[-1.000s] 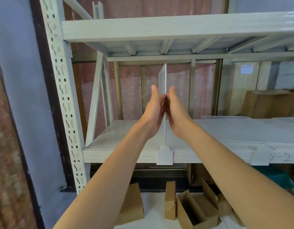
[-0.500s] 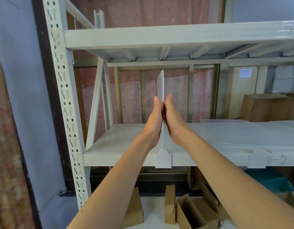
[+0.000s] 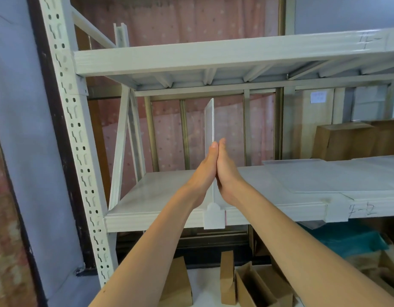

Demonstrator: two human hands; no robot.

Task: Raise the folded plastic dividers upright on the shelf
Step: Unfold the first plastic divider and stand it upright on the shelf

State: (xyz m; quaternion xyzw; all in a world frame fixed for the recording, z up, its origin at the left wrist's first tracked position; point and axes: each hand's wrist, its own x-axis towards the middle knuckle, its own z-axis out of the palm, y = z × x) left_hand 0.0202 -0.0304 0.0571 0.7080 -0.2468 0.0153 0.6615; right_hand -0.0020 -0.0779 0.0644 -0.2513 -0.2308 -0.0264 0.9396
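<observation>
Head: left hand [image 3: 206, 171], right hand [image 3: 227, 171] flat, sandwiching upright divider [image 3: 209, 120].

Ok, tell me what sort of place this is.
Probably a storeroom or small warehouse: a white metal shelving rack with slotted uprights, large brown cardboard boxes beyond it at right, and handwritten numbers marked on the shelf's front edge.

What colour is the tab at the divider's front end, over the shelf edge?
White: the tab is slightly brighter than the off-white shelf. The head view shows it best.
</observation>
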